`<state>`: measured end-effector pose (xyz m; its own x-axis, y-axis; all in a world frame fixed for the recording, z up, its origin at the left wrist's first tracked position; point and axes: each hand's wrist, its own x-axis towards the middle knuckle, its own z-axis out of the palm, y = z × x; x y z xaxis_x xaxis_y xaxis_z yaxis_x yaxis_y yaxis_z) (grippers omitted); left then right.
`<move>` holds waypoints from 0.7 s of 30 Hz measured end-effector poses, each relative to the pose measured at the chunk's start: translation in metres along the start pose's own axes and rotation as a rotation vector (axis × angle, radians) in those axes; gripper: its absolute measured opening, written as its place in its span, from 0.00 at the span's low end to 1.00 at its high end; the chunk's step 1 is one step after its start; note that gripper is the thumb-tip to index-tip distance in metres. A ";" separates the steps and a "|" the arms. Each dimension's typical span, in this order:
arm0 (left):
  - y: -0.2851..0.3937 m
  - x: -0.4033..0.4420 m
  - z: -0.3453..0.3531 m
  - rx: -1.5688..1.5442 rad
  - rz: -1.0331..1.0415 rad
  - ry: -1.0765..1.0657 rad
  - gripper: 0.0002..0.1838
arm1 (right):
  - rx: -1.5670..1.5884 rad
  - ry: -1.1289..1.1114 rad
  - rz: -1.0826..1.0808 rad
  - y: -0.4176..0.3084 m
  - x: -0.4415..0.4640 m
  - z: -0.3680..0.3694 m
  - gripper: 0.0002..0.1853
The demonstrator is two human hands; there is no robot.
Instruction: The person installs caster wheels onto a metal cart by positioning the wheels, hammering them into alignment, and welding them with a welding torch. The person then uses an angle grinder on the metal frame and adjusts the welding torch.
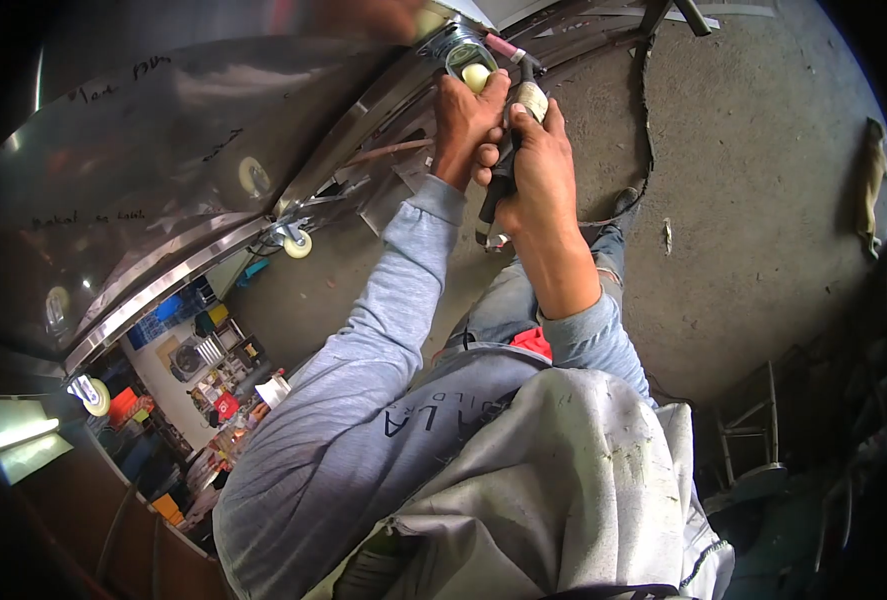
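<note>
A black-handled torch point(503, 172) with a pale wrapped section and a pink nozzle points up toward a metal edge. My right hand point(543, 165) is wrapped round its handle. Beside it, my left hand point(468, 112) is closed at a caster wheel point(474, 77) with a metal bracket, its thumb and fingers around the wheel's near side. The fingertips of my left hand are partly hidden. The caster sits at the edge of a large shiny metal cabinet point(183, 130) that has handwriting on it.
More casters point(297, 243) line the cabinet's lower edge. A dark cable point(647, 110) runs over the concrete floor point(743, 190). A rolled cloth point(870, 185) lies far right, a metal stand point(753, 430) lower right. Cluttered goods point(225, 405) stand lower left. A blurred shape crosses the top.
</note>
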<state>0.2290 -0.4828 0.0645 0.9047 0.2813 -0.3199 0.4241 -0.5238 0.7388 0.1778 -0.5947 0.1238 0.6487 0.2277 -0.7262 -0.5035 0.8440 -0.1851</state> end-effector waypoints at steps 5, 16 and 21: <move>0.007 -0.005 -0.003 0.002 0.049 0.005 0.23 | -0.022 0.032 -0.022 0.003 -0.002 0.011 0.21; -0.025 -0.015 -0.003 -0.251 -0.065 -0.027 0.21 | 0.028 -0.016 -0.083 0.002 -0.015 0.007 0.15; -0.021 0.011 0.005 0.005 -0.086 -0.033 0.21 | 0.069 -0.020 0.029 -0.009 0.007 -0.007 0.13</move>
<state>0.2303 -0.4727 0.0424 0.8660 0.2987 -0.4011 0.5000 -0.5031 0.7049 0.1824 -0.6044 0.1157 0.6458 0.2613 -0.7174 -0.4820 0.8682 -0.1177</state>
